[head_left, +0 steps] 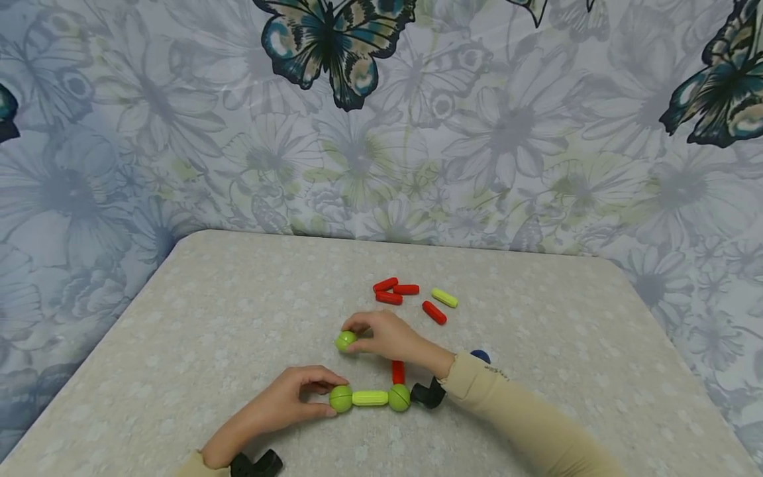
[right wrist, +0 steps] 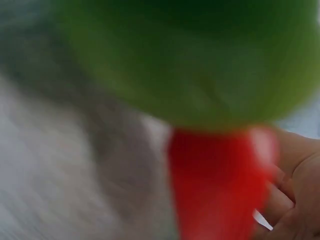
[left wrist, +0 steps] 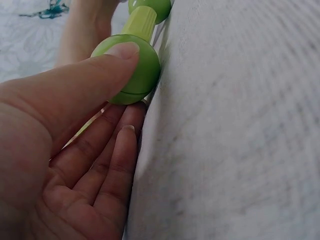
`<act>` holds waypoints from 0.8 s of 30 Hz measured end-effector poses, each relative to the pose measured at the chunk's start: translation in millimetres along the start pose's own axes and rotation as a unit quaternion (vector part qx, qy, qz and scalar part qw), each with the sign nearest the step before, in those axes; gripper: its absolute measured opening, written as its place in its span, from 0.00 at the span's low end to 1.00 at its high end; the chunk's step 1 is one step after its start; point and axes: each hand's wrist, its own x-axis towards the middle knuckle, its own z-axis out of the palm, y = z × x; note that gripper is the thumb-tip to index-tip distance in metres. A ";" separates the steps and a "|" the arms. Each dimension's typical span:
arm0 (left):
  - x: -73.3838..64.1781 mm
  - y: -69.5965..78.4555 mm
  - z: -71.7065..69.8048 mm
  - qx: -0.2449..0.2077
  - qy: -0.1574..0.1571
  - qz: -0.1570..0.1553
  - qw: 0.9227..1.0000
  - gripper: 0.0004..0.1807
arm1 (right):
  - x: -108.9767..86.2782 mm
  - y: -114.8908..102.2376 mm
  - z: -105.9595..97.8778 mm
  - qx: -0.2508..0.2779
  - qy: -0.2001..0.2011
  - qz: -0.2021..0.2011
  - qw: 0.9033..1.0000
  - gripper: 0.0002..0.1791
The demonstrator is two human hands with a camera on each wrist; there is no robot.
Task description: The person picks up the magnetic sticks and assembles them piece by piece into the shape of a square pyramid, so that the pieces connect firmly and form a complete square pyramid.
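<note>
My left hand (head_left: 292,397) holds a green ball (head_left: 341,399) between thumb and fingers, low on the table. From that ball a yellow-green rod (head_left: 369,398) runs right to a second green ball (head_left: 399,397). A red rod (head_left: 398,372) joins this second ball and points away, its far end hidden under my right wrist. Farther back, my right hand (head_left: 384,336) pinches another green ball (head_left: 346,341); whether it connects to anything is hidden. In the left wrist view, the thumb presses the green ball (left wrist: 142,75). A blurred green ball (right wrist: 200,75) and red rod (right wrist: 220,185) fill the right wrist view.
Beyond the right hand lie several loose red rods (head_left: 434,313) and one yellow-green rod (head_left: 444,298). A dark blue ball (head_left: 480,356) shows partly behind the right sleeve. The table's (head_left: 238,298) back edge meets a patterned wall (head_left: 381,165).
</note>
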 end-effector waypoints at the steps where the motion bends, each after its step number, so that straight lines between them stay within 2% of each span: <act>1: 0.2 -0.2 0.0 0.001 0.000 -0.001 1.000 0.20 | -0.7 0.7 0.9 -0.003 0.000 0.004 1.000 0.16; 11: 2.3 1.1 -1.2 0.000 -0.001 -0.005 1.000 0.20 | -4.6 1.9 4.1 -0.081 0.014 0.000 0.997 0.20; 14: 2.8 2.6 -0.8 -0.001 -0.002 -0.006 1.000 0.21 | -9.4 2.6 1.7 -0.117 0.020 0.016 0.993 0.21; 17: 3.1 3.3 -0.3 -0.003 -0.003 -0.012 1.000 0.21 | -16.4 4.2 -0.8 -0.140 0.032 0.041 0.989 0.17; 20: 2.3 3.5 0.2 -0.004 -0.002 -0.023 1.000 0.21 | -21.1 7.8 -1.1 -0.117 0.039 0.048 0.991 0.12; 24: 1.8 3.8 0.7 -0.004 -0.003 -0.023 1.000 0.21 | -23.8 13.4 0.7 -0.066 0.047 0.045 0.996 0.09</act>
